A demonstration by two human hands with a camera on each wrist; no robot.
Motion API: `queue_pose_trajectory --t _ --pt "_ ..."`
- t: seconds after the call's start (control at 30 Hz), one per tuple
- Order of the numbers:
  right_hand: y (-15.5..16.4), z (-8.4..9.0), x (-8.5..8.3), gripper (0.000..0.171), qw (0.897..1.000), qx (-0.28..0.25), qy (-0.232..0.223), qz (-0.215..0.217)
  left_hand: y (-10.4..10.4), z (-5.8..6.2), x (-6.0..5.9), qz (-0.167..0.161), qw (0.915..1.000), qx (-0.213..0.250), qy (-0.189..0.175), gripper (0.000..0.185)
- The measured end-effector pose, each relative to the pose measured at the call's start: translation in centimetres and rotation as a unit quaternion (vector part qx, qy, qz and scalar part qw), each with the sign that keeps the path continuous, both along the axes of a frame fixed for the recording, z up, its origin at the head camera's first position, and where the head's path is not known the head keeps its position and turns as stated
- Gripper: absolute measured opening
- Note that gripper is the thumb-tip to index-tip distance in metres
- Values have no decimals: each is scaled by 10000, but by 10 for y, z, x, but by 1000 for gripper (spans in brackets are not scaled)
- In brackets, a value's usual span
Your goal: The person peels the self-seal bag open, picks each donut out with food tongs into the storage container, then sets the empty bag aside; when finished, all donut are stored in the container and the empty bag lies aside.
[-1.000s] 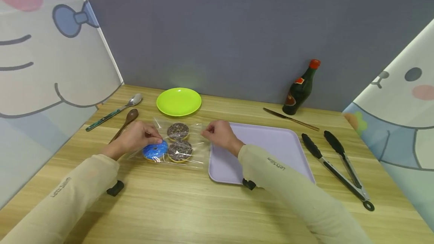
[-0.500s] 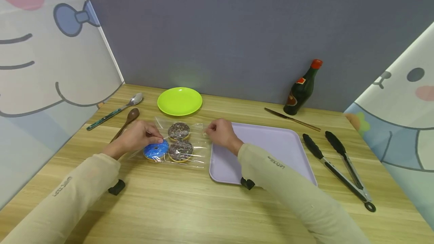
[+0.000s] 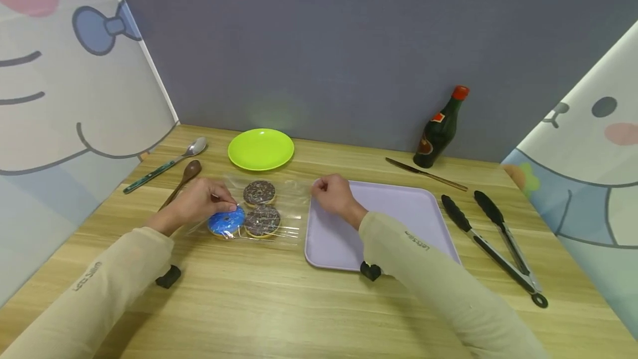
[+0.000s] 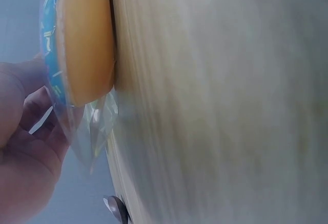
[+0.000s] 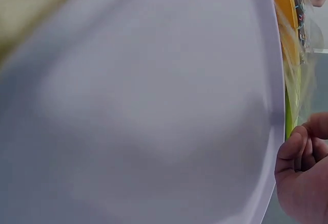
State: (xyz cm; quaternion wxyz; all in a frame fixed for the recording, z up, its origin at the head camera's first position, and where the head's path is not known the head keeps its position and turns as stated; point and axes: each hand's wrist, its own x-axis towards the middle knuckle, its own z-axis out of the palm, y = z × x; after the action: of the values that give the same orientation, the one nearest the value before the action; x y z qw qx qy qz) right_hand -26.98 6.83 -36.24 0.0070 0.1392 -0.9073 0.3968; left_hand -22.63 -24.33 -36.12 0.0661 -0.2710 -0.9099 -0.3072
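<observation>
A clear plastic bag (image 3: 286,198) lies on the wooden table with three donuts inside: a blue one (image 3: 226,221) and two chocolate ones (image 3: 260,192) (image 3: 262,220). My left hand (image 3: 201,199) pinches the bag's left edge beside the blue donut (image 4: 77,44). My right hand (image 3: 331,193) pinches the bag's right edge over the near left corner of the lilac tray (image 3: 399,209). In the right wrist view the curled fingers (image 5: 302,152) sit at the tray's rim (image 5: 271,80).
A green plate (image 3: 261,149) sits behind the bag. A metal spoon (image 3: 166,164) and a wooden spoon (image 3: 181,180) lie at left. A dark bottle (image 3: 438,129), a knife (image 3: 426,174) and black tongs (image 3: 495,240) are at right. Curtains flank the table.
My right hand has moved right with the bag's edge, from beside the tray to over its corner, stretching the bag. My left hand has stayed at the blue donut.
</observation>
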Motion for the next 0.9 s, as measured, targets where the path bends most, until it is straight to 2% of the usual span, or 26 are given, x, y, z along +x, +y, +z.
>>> queue_pose_trajectory --t 0.27,0.43,0.57,0.73,0.9 --pt "9 -5 1 11 9991 153 371 103 -1 -2 1 114 9999 49 -96 10" --pt "16 -2 6 12 9977 -102 633 209 0 -2 1 203 9997 27 -130 8" --pt "19 0 13 13 9902 -279 1069 851 1 -2 3 183 9998 85 -4 8" --pt "21 -2 21 14 9755 36 1333 1748 0 -1 5 228 9996 171 64 8" --pt "22 -7 29 12 9704 326 1293 2015 -1 -3 8 264 9991 316 -23 8"
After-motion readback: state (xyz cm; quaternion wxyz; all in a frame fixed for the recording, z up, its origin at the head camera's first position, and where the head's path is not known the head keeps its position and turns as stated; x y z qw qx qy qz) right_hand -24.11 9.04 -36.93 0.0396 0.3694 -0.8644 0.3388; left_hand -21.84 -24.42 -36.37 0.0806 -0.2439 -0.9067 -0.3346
